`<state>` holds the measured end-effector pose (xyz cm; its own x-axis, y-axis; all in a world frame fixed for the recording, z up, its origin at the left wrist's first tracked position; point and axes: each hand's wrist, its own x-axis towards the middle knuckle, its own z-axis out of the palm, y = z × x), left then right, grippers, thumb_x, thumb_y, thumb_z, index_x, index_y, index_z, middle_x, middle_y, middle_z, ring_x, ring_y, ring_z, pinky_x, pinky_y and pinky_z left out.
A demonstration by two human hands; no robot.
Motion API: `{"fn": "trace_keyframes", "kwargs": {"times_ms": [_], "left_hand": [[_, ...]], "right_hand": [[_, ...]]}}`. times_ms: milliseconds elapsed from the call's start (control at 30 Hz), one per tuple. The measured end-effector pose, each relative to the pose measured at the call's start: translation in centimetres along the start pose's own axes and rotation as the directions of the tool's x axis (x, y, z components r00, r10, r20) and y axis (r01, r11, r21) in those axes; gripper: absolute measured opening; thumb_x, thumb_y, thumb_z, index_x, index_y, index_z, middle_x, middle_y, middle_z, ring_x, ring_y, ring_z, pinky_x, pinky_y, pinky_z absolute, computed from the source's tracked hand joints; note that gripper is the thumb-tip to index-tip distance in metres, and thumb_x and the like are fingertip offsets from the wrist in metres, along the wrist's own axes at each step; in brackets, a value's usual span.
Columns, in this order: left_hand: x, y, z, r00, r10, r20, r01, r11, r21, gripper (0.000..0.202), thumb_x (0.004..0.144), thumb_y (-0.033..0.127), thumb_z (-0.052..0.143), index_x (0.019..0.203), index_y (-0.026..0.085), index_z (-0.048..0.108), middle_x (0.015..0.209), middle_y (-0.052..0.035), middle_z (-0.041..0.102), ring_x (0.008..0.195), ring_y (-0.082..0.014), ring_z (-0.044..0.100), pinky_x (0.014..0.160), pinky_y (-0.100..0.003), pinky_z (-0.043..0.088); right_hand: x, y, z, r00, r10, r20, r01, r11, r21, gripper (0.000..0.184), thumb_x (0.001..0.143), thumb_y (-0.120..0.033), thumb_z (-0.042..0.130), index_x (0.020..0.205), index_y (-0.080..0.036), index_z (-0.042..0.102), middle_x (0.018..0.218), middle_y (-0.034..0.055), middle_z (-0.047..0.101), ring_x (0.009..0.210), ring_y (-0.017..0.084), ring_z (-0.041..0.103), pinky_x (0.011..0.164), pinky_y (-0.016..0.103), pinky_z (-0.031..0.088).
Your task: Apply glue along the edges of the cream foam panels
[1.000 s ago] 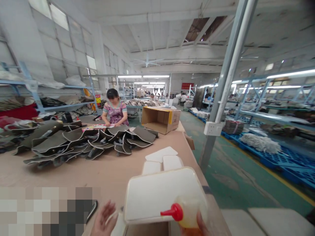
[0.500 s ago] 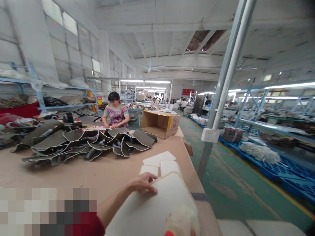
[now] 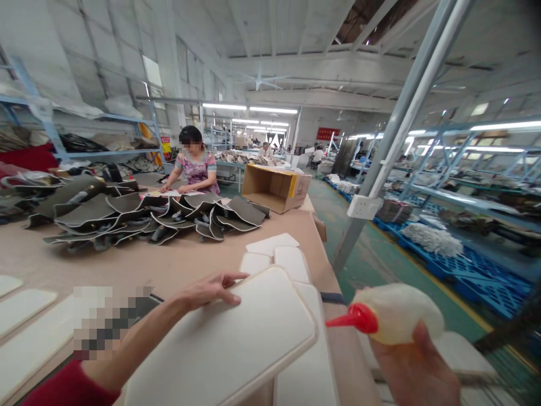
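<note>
Our left hand [image 3: 207, 290] rests flat, fingers spread, on the white rounded foam panel [image 3: 224, 344]; our right hand [image 3: 416, 369] grips the translucent red-nozzled squeeze bottle [image 3: 391, 320] above the worktop [image 3: 177, 265].

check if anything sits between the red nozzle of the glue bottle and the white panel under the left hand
Nothing visible does. The glue bottle in the right hand points across open air at the white panel.

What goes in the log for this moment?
left hand: rests on white panel | right hand: holds glue bottle, red nozzle left
</note>
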<state>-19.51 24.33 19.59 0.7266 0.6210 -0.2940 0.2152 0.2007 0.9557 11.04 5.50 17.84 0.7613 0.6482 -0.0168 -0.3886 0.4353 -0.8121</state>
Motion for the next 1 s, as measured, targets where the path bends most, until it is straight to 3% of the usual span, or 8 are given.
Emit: {"fn": "trace_keyframes", "kwargs": {"times_ms": [100, 167, 367, 500, 700, 767, 867, 1000], "left_hand": [[-1.1, 0.1, 0.1, 0.999, -0.04, 0.037, 0.04, 0.999, -0.01, 0.07, 0.06, 0.02, 0.074, 0.128, 0.017, 0.059, 0.102, -0.0045, 0.074, 0.089, -0.0243, 0.067, 0.072, -0.027, 0.05], [-1.6, -0.1, 0.1, 0.998, -0.048, 0.037, 0.049, 0.998, -0.031, 0.074, 0.061, 0.021, 0.073, 0.132, 0.017, 0.056, 0.107, -0.0048, 0.073, 0.091, -0.0238, 0.067, 0.074, -0.027, 0.05], [-2.5, -0.7, 0.2, 1.0, -0.031, 0.003, 0.031, 0.999, -0.04, 0.077, 0.062, 0.022, 0.073, 0.136, 0.016, 0.051, 0.111, -0.0054, 0.072, 0.098, -0.0244, 0.065, 0.078, -0.028, 0.049], [-2.9, 0.5, 0.3, 0.992, -0.021, 0.122, 0.016, 0.999, 0.037, 0.072, 0.064, 0.023, 0.072, 0.134, 0.018, 0.054, 0.108, -0.0043, 0.072, 0.092, -0.0228, 0.065, 0.072, -0.025, 0.047], [-3.5, 3.3, 0.2, 0.967, -0.024, 0.253, -0.009, 0.992, 0.127, 0.063, 0.065, 0.025, 0.072, 0.127, 0.023, 0.062, 0.105, -0.001, 0.073, 0.085, -0.0202, 0.065, 0.067, -0.022, 0.045], [-3.6, 3.8, 0.2, 0.963, -0.031, 0.268, -0.012, 0.987, 0.158, 0.061, 0.064, 0.026, 0.073, 0.124, 0.023, 0.064, 0.104, -0.0003, 0.073, 0.087, -0.0213, 0.065, 0.067, -0.023, 0.046], [-3.9, 3.9, 0.3, 0.962, -0.029, 0.271, -0.024, 0.981, 0.191, 0.06, 0.063, 0.026, 0.073, 0.122, 0.024, 0.065, 0.104, 0.0001, 0.072, 0.09, -0.022, 0.064, 0.069, -0.023, 0.046], [-4.2, 3.6, 0.3, 0.961, -0.022, 0.276, -0.027, 0.985, 0.172, 0.062, 0.063, 0.027, 0.073, 0.125, 0.024, 0.064, 0.106, -0.0005, 0.072, 0.087, -0.0212, 0.065, 0.069, -0.023, 0.046]], "right_hand": [[-0.7, -2.2, 1.3, 0.996, 0.075, -0.041, -0.073, 0.996, 0.06, 0.05, 0.07, -0.052, 0.073, 0.113, -0.027, 0.065, 0.111, 0.0064, 0.067, 0.111, 0.023, 0.058, 0.08, 0.03, 0.056], [-1.4, -2.9, 1.5, 0.995, 0.051, -0.083, -0.048, 0.998, 0.047, 0.047, 0.073, -0.05, 0.071, 0.114, -0.028, 0.064, 0.113, 0.0037, 0.067, 0.116, 0.022, 0.055, 0.084, 0.03, 0.054], [-1.9, -1.9, 0.4, 0.991, -0.059, -0.124, 0.058, 0.998, -0.008, 0.059, 0.056, -0.038, 0.081, 0.111, -0.026, 0.064, 0.119, 0.0049, 0.064, 0.12, 0.034, 0.05, 0.106, 0.054, 0.037], [-1.4, -1.9, 0.6, 0.996, -0.056, -0.068, 0.053, 0.998, -0.043, 0.059, 0.057, -0.038, 0.081, 0.112, -0.025, 0.063, 0.116, 0.0059, 0.065, 0.12, 0.034, 0.05, 0.107, 0.056, 0.033], [-0.4, -3.5, 3.1, 0.999, 0.016, 0.038, -0.013, 0.997, -0.072, 0.077, 0.04, -0.037, 0.087, 0.112, -0.025, 0.063, 0.115, 0.0115, 0.065, 0.112, 0.038, 0.055, 0.098, 0.061, 0.041], [-0.2, -3.9, 4.1, 0.997, 0.021, 0.07, -0.016, 0.997, -0.073, 0.072, 0.04, -0.039, 0.086, 0.108, -0.026, 0.065, 0.113, 0.0111, 0.066, 0.107, 0.036, 0.059, 0.094, 0.058, 0.046], [-0.1, -4.1, 5.1, 0.993, 0.014, 0.12, -0.009, 0.999, -0.045, 0.067, 0.041, -0.035, 0.086, 0.105, -0.028, 0.067, 0.11, 0.0066, 0.067, 0.098, 0.029, 0.063, 0.084, 0.041, 0.055], [-0.3, -3.2, 5.2, 0.992, 0.012, 0.126, -0.008, 1.0, -0.026, 0.059, 0.051, -0.04, 0.087, 0.105, -0.028, 0.067, 0.096, 0.0008, 0.07, 0.084, 0.019, 0.065, 0.077, 0.025, 0.055]]}}
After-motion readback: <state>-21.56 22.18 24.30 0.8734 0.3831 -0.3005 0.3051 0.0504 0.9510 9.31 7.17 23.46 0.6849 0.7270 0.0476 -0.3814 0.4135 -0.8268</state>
